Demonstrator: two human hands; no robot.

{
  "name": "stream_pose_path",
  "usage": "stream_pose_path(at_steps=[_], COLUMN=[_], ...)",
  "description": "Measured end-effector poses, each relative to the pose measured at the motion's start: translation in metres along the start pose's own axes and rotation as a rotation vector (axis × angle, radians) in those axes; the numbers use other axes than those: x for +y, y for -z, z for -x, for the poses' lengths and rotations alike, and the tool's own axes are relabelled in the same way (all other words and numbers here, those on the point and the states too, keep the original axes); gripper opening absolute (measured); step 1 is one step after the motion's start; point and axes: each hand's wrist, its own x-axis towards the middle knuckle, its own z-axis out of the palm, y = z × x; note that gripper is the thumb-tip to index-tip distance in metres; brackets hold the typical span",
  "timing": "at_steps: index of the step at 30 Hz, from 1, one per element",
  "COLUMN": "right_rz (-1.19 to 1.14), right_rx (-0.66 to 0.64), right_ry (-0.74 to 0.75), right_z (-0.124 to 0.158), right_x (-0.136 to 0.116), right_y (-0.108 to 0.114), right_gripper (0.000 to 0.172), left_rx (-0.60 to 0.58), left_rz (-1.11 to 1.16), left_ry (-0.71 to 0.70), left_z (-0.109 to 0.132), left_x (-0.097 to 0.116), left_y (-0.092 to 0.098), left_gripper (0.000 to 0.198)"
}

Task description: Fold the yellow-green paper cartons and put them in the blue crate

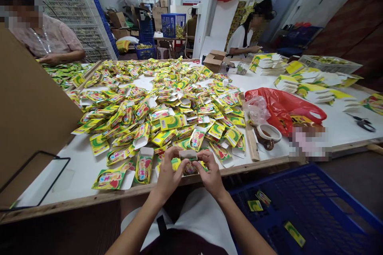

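Both of my hands hold one small box (188, 154) at the table's front edge, its pale flap side facing up. My left hand (169, 173) grips its left end between thumb and fingers. At the right end, my right hand (211, 173) pinches it the same way. Just beyond my hands spreads a large heap of small yellow and green boxes (173, 122), many with white flaps open. One box (144, 165) lies on the table to the left of my left hand.
A wooden strip (250, 135) borders the heap on the right. Beyond it are a red plastic bag (278, 105), a cup (269, 132) and black scissors (363, 122). A blue crate (323, 203) stands low at right; cardboard (32, 115) rises at left. People sit across the table.
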Motion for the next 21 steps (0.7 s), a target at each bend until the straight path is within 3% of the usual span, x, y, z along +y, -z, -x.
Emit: stream_pose_path(at_steps=[3, 5, 9, 11, 15, 21], right_rz=[-0.015, 0.027, 0.114, 0.119, 0.042, 0.022], right_rx=[0.028, -0.036, -0.149, -0.134, -0.052, -0.036], right_ry=[-0.02, 0.008, 0.102, 0.111, 0.038, 0.035], right_z=[0.0, -0.003, -0.015, -0.019, -0.019, -0.017], right_x=[0.011, 0.014, 0.009, 0.008, 0.012, 0.015], right_y=[0.0, 0.003, 0.011, 0.013, 0.014, 0.011], right_gripper=[0.015, 0.013, 0.017, 0.016, 0.01, 0.007], left_rx=[-0.042, -0.116, -0.163, -0.139, 0.03, 0.014], left_rz=[0.066, 0.071, 0.061, 0.079, 0.161, 0.057], left_ry=[0.061, 0.045, 0.021, 0.043, 0.168, 0.099], left_z=[0.01, 0.012, 0.008, 0.008, 0.015, 0.017], left_x=[-0.008, -0.011, -0.01, -0.01, -0.016, -0.021], left_y=[-0.009, -0.012, -0.014, -0.017, -0.023, -0.024], left_gripper=[0.02, 0.015, 0.023, 0.024, 0.022, 0.011])
